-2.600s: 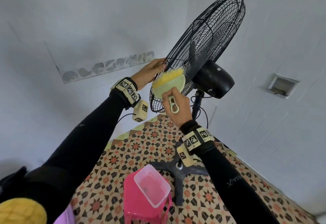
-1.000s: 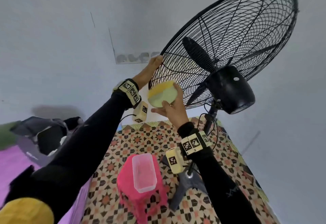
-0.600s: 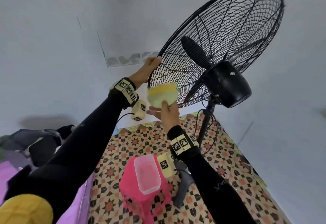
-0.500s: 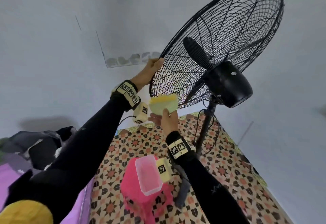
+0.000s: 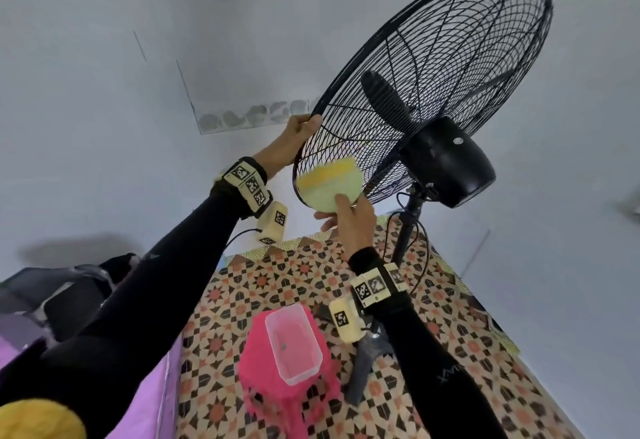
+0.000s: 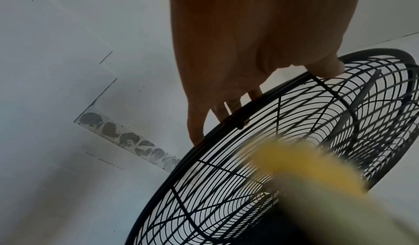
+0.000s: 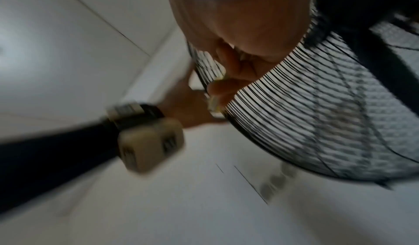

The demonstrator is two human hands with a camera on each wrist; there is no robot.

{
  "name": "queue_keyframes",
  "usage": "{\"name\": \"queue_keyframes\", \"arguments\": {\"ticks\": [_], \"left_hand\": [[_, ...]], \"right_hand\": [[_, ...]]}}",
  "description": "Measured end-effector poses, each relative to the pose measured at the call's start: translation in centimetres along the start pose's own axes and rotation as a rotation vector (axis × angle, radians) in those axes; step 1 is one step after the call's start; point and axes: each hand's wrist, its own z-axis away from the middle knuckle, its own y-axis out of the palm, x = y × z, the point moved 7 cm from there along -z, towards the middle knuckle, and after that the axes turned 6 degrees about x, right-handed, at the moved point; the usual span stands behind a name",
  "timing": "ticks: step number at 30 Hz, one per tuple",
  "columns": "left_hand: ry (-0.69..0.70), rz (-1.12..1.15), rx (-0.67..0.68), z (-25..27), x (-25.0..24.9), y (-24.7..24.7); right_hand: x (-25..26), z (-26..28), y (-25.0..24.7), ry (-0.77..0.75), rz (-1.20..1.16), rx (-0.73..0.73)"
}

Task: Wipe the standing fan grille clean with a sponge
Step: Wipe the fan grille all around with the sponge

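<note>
A black standing fan's wire grille point(image 5: 443, 68) tilts up and to the right, seen from behind with its motor housing point(image 5: 450, 161). My left hand point(image 5: 294, 142) grips the grille's rim at its lower left; in the left wrist view the fingers point(image 6: 229, 109) curl over the rim point(image 6: 226, 125). My right hand point(image 5: 349, 217) holds a pale green sponge with a yellow scrub face point(image 5: 329, 184) against the grille's lower left edge. The sponge point(image 6: 312, 173) shows blurred in the left wrist view. The right wrist view is blurred, with fingers point(image 7: 226, 80) against the grille point(image 7: 317, 114).
A pink stool point(image 5: 287, 379) with a clear plastic tub point(image 5: 294, 345) on it stands on the patterned floor point(image 5: 242, 300) below my arms. The fan's pole point(image 5: 405, 231), cable and grey cross base point(image 5: 367, 359) are beside it. White walls surround the fan.
My right hand has raised the sponge from just below the grille back onto its lower left edge. My left hand has kept its grip on the rim.
</note>
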Motion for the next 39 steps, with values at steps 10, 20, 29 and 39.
{"name": "queue_keyframes", "arguments": {"ticks": [10,20,29,39], "left_hand": [[0.097,-0.054,-0.074,-0.4,0.5,0.7],[0.143,-0.116,-0.207,-0.7,1.2,0.8],[0.138,-0.084,-0.259,-0.4,1.2,1.2],[0.128,-0.093,-0.301,-0.5,1.6,0.9]], "right_hand": [[-2.5,-0.8,-1.2,0.101,0.142,0.039],[-1.3,-1.2,-1.2,0.005,0.037,0.085],[3.3,-1.7,-3.7,-0.145,-0.177,0.033],[2.7,-2.2,-6.1,-0.116,-0.087,-0.016]]}}
